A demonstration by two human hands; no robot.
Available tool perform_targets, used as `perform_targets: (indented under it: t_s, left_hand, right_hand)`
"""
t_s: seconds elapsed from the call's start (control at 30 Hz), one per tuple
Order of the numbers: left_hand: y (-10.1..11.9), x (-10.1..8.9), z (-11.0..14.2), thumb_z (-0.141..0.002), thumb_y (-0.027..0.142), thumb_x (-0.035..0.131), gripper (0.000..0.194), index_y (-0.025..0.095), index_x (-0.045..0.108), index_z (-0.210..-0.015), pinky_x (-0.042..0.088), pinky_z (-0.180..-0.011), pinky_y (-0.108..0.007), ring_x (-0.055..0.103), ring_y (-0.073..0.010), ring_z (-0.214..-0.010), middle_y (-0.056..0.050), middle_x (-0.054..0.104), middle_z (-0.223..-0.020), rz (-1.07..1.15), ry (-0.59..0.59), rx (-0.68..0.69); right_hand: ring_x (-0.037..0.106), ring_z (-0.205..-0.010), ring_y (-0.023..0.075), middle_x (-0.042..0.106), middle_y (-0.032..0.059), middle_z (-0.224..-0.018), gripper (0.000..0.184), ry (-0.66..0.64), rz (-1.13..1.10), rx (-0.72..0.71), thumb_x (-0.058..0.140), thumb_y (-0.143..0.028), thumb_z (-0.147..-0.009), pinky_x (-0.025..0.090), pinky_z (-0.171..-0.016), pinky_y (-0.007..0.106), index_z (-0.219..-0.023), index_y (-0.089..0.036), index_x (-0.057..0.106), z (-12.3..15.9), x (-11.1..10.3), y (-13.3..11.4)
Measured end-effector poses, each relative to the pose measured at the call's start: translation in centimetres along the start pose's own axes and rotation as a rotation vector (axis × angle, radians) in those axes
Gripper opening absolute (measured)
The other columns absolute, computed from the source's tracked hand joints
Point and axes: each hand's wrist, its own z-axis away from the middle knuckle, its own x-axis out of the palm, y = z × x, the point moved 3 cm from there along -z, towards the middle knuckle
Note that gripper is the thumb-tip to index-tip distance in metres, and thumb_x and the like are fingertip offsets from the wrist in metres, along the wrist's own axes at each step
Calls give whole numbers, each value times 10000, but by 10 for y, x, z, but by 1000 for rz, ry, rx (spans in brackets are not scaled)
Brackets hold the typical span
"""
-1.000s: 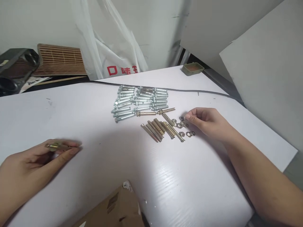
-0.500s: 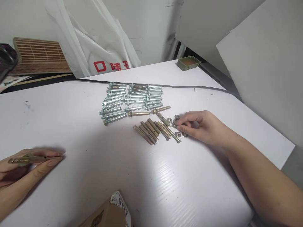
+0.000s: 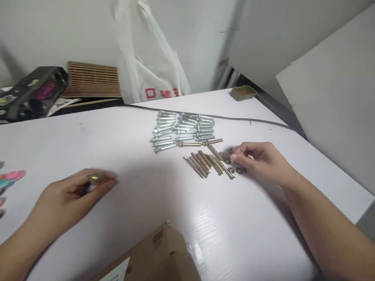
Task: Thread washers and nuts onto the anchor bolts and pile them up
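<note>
My left hand (image 3: 84,187), at the left of the table, is closed on a gold-coloured expansion bolt (image 3: 98,178), seen nearly end-on and blurred. At the right, my right hand (image 3: 258,158) has thumb and forefinger pinched together at a small pile of nuts and washers (image 3: 231,170). What lies between those fingertips is hidden. Beside the pile lie several loose gold-coloured bolts and sleeves (image 3: 202,162). Behind them, silver expansion bolts (image 3: 187,127) are laid out in columns, with two gold-coloured assembled bolts (image 3: 190,144) at their front.
An open cardboard box (image 3: 158,249) stands at the near edge. A green tray (image 3: 243,93) sits at the back right. At the back left are a dark device (image 3: 43,91), a bamboo mat (image 3: 93,80) and a white plastic bag (image 3: 158,70). Colourful items (image 3: 13,177) show at the left edge.
The view has swung left, so everything appears farther right. My left hand has turned the bolt from side-on to nearly end-on. My right hand stays at the nuts.
</note>
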Motion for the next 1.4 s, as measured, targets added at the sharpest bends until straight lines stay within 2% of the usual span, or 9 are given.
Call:
perform_targets:
  t_s: [0.13, 0.23, 0.4, 0.57, 0.9, 1.03, 1.13, 1.27, 1.4]
  left_hand:
    - [1, 3, -3, -786, 500, 622, 288, 252, 709, -904, 486, -644, -254, 639, -170, -735, 10, 726, -904, 81, -58, 85]
    - [0, 5, -1, -823, 446, 599, 264, 222, 703, -918, 481, -739, -275, 632, -166, -765, -16, 716, -908, 102, -39, 221]
    - [-1, 6, 2, -818, 444, 619, 245, 228, 703, -898, 464, -772, -286, 627, -167, -821, 1, 705, -899, 209, -32, 223]
    - [0, 6, 2, -805, 434, 617, 251, 200, 702, -840, 465, -731, -308, 625, -175, -779, -1, 706, -830, 276, -66, 183]
    - [-1, 6, -1, -816, 422, 617, 250, 207, 704, -909, 473, -772, -302, 637, -178, -802, 2, 723, -874, 300, -105, 185]
    - [-1, 5, -1, -819, 433, 627, 239, 215, 703, -882, 451, -756, -294, 621, -167, -796, 14, 707, -846, 260, -102, 189]
    - [-1, 5, -1, -813, 420, 641, 210, 233, 710, -878, 447, -785, -292, 616, -164, -833, 18, 705, -884, 258, -101, 170]
    - [-1, 5, -2, -818, 409, 633, 204, 227, 705, -876, 458, -789, -289, 620, -165, -837, 8, 708, -903, 265, -112, 163]
    - [-3, 5, -2, -843, 423, 592, 236, 229, 695, -930, 476, -759, -281, 628, -170, -815, -4, 712, -917, 218, -116, 183]
  right_hand:
    - [435, -549, 87, 533, -2, -637, 209, -109, -167, -80, 710, -373, -794, 338, -486, 233, -785, -177, 638, -3, 29, -56]
    - [403, -527, 83, 518, -6, -615, 200, -308, -179, -188, 721, -367, -778, 300, -453, 229, -791, -175, 666, -10, 75, -115]
    - [375, -509, 70, 468, -27, -576, 215, -370, -121, -362, 671, -367, -799, 290, -454, 216, -813, -155, 704, -35, 158, -179]
    - [449, -533, 77, 580, -4, -612, 188, -435, -148, -452, 646, -302, -794, 343, -492, 218, -811, -129, 719, -52, 201, -192]
    - [622, -706, 150, 715, 59, -798, 258, -342, -199, -404, 626, -378, -826, 465, -646, 271, -844, -137, 719, -58, 211, -181]
    - [604, -692, 150, 707, 45, -791, 313, -259, -42, -473, 604, -436, -852, 442, -627, 282, -939, -162, 727, -45, 194, -171]
    - [627, -794, 181, 713, 50, -927, 270, -214, 204, -513, 552, -410, -893, 460, -686, 313, -963, -218, 729, -25, 149, -147]
    - [619, -660, 245, 716, 88, -836, 285, 97, 514, -149, 574, -509, -844, 440, -586, 388, -902, -263, 707, -9, 51, -79]
    - [633, -807, 347, 701, 122, -857, 270, 323, 710, 98, 604, -516, -809, 448, -659, 475, -936, -283, 653, 2, -23, -13]
